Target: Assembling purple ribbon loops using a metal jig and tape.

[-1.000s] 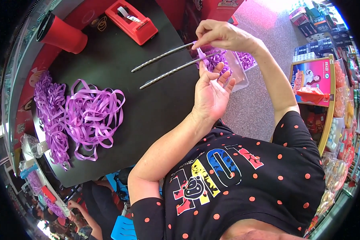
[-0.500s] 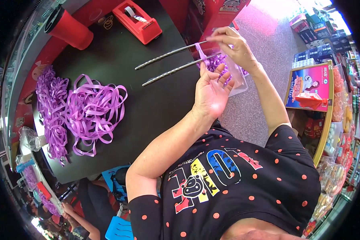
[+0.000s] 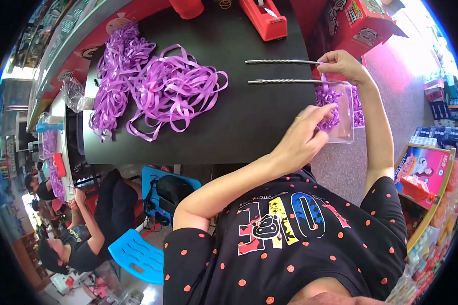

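Two twisted metal rods, the upper rod (image 3: 280, 62) and the lower rod (image 3: 285, 81), lie parallel above the dark table. At their right ends a short piece of purple ribbon (image 3: 324, 77) spans the gap between them. My right hand (image 3: 345, 67) is closed there, its fingertips pinching the ribbon beside the upper rod. Below the rods, my left hand (image 3: 306, 136) is apart from them, thumb and fingers spread, with nothing seen in it. Beneath my hands, a clear plastic box (image 3: 347, 134) contains many small purple ribbon pieces (image 3: 330, 104).
Two heaps of purple ribbon, a dense bundle (image 3: 114, 76) and looser loops (image 3: 175, 99), lie on the dark table (image 3: 229, 137). A red tape dispenser (image 3: 265, 23) stands at the back. Blue stools (image 3: 137, 256) and another person (image 3: 81, 239) are at the lower left.
The view has shifted, so the table appears farther right. My left hand has come away from the ribbon and down, while my right hand stays at the rods' right ends.
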